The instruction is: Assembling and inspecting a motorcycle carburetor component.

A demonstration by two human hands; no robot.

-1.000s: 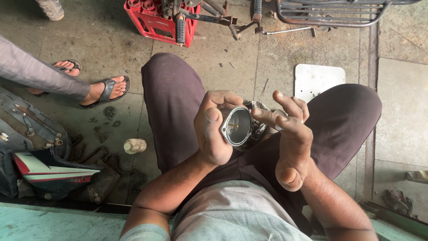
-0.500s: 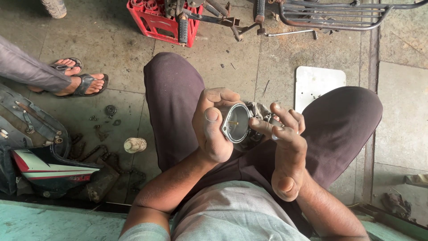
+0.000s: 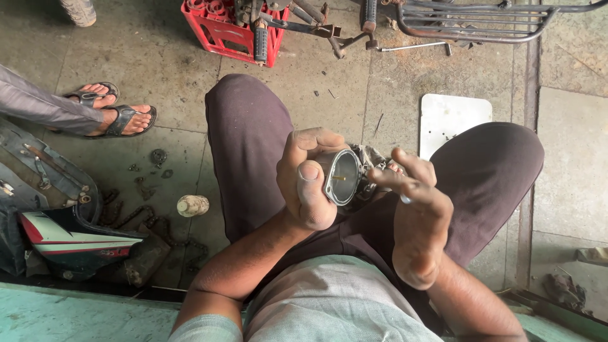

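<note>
I sit with my knees apart over a concrete floor. My left hand [image 3: 308, 178] grips a round metal engine part [image 3: 342, 177], a hollow silver housing with a thin brass needle inside, its open face turned toward me. My right hand [image 3: 412, 212] is just right of it, fingers spread, with the fingertips at the part's right rim and a small silver piece pinched near the index finger. A greasy rag [image 3: 369, 156] shows behind the part, between both hands.
A red crate [image 3: 223, 33] of metal parts and a metal rack [image 3: 476, 20] stand at the top. A white tile [image 3: 451, 118] lies by my right knee. Another person's sandalled feet [image 3: 119, 113] are at left, with a motorcycle panel [image 3: 60, 235], chain [image 3: 147, 218] and small bottle [image 3: 192, 205].
My hands stay together on the part, which has tilted slightly. The other person's feet at left have shifted closer together.
</note>
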